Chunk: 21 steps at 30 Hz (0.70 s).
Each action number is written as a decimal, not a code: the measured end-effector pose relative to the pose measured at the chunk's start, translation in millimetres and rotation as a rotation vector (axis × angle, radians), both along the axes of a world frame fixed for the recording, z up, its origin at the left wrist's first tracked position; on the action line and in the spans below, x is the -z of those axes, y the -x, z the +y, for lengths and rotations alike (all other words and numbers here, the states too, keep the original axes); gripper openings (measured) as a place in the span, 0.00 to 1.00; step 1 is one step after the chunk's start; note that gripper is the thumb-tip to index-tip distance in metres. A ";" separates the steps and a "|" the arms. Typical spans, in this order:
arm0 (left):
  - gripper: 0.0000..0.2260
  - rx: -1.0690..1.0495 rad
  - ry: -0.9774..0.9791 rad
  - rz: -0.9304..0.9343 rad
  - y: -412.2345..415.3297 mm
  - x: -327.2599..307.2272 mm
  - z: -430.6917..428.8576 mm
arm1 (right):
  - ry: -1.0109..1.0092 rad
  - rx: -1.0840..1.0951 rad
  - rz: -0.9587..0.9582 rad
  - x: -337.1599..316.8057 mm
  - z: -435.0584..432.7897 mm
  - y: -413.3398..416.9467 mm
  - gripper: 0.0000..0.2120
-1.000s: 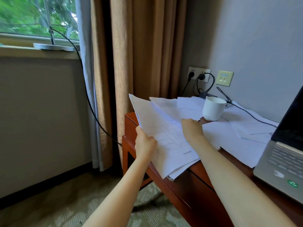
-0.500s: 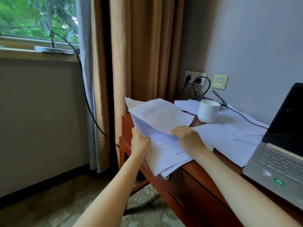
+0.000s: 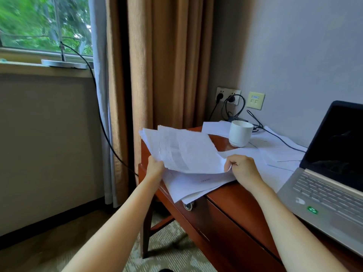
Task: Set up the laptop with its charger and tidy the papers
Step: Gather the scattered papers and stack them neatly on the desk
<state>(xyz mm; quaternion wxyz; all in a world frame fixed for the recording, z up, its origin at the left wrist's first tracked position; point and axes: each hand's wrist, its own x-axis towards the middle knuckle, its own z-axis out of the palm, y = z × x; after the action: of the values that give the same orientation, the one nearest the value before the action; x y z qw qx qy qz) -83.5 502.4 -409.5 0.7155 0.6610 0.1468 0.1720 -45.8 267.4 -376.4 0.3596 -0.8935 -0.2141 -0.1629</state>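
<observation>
Left hand and right hand each pinch an edge of the papers, lifted off desk betw. them, prob. to square the stack; laptop open, right of right hand.

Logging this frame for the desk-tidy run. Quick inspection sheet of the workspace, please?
Surface: wooden desk, near edge bare, far part covered by sheets.
Job's things: held stack of papers lifted over the desk's left corner; loose papers still spread near the wall; laptop open, screen dark.
Clutter: white cup standing upright among the sheets.
Grippers: left hand and right hand each grip an edge of the stack.
Cables: black cable lies over the loose papers toward the laptop; two plugs in the wall socket; another cable hangs from the windowsill.
Surroundings: curtain, window, patterned carpet.
</observation>
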 end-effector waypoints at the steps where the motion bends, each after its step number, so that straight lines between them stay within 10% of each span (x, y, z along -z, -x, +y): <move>1: 0.24 -0.030 0.065 0.044 -1.1 -1.7 1.3 | 0.005 0.008 0.032 0.1 -1.6 -0.3 0.22; 6: 0.23 -0.051 0.398 0.080 2.3 -11.9 6.5 | -0.110 0.086 0.007 -5.8 -4.5 1.8 0.24; 14: 0.25 -0.151 -0.069 0.189 -4.6 -20.0 -16.5 | 0.027 0.000 0.166 -9.9 -9.0 5.9 0.22; 21: 0.35 -0.202 -0.413 0.195 -5.5 -23.9 -34.3 | 0.525 0.254 0.339 -27.2 -35.2 8.6 0.42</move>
<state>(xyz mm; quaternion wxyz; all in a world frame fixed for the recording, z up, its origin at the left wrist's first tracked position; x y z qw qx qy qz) -78.0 468.1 -385.6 0.5271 0.7885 0.2422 0.2045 -54.4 232.2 -349.2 0.1244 -0.9895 -0.0730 0.0053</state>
